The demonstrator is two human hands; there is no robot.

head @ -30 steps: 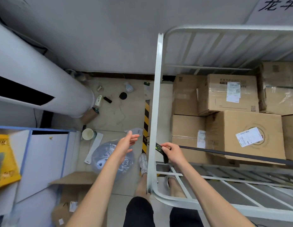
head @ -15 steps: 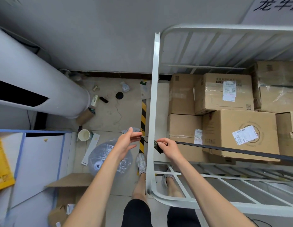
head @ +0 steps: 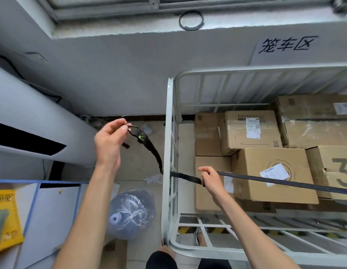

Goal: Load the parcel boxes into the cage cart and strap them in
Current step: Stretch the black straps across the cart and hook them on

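Brown cardboard boxes [head: 273, 166] sit in the white metal cage cart [head: 169, 133]; your left hand [head: 108, 144] and right hand [head: 211, 179] grasp the unfastened black strap [head: 304, 186].

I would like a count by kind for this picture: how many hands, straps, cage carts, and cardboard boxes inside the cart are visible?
hands: 2 (left hand, right hand)
black strap: 1
cage cart: 1
cardboard boxes: at least 6; the frame edge cuts off the right ones
Total: at least 10
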